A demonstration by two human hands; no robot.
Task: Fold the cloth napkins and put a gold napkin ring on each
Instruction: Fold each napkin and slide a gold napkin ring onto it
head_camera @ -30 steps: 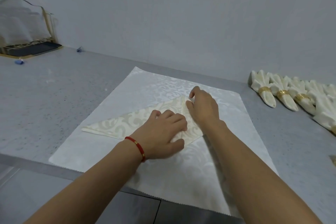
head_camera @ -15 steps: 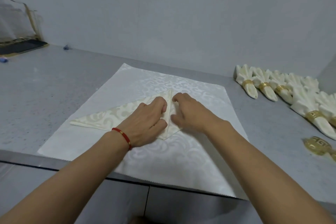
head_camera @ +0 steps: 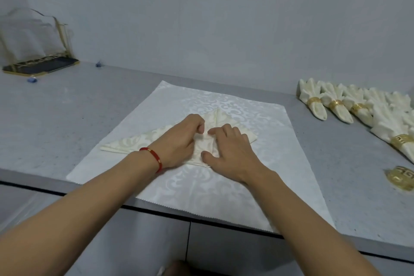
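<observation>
Counter point(head_camera: 67, 119) grey, bearing spread white damask cloth point(head_camera: 224, 190); on it cream patterned napkin point(head_camera: 134, 142) folded triangular, left hand point(head_camera: 179, 141) pinching its centre fold, right hand point(head_camera: 230, 152) pressing flat, fingers apart.

glossy damask cloth napkin point(head_camera: 139, 141), matt speckled counter point(head_camera: 67, 107), shiny gold ring point(head_camera: 402, 180).

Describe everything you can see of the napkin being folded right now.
The napkin being folded is cream damask cloth with a woven scroll pattern, lying flat on a larger white patterned cloth spread over the grey counter. It is folded into a long, flat triangular shape: its left point tapers out sharply, and layered creases meet near the middle. The left hand rests curled on its centre, the right hand presses beside it with fingers spread. No ring is on it yet.
</observation>
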